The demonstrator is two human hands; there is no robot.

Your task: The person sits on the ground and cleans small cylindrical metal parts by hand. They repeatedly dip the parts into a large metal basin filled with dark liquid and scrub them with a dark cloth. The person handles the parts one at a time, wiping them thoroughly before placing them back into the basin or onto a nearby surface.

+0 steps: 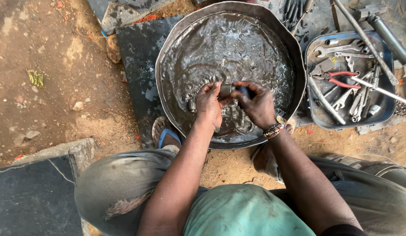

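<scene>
Nearest the lens I log a teal shirt front (pixel 242 209) at the bottom centre, grey trouser knees either side. Item in hand: a small dark metal cylinder (pixel 226 90), centre frame, held just above the liquid. My left hand (pixel 209 105) is closed round its left end; my right hand (pixel 255 104), beaded bracelet (pixel 274 130) at the wrist, pinches the right end, the two hands nearly touching. Below them I note a wide round metal basin (pixel 166 57) of dark, rippling liquid, filling the upper centre. A second small cylindrical part (pixel 191 105) sits in the liquid just left of my left hand. Right of the basin: a blue tray (pixel 389 114) of spanners, with red-handled pliers (pixel 341 78) among them. Lower left of the basin: a foot in a blue-strapped sandal (pixel 166 132). Upper left: bare dirt ground (pixel 45 65).
</scene>
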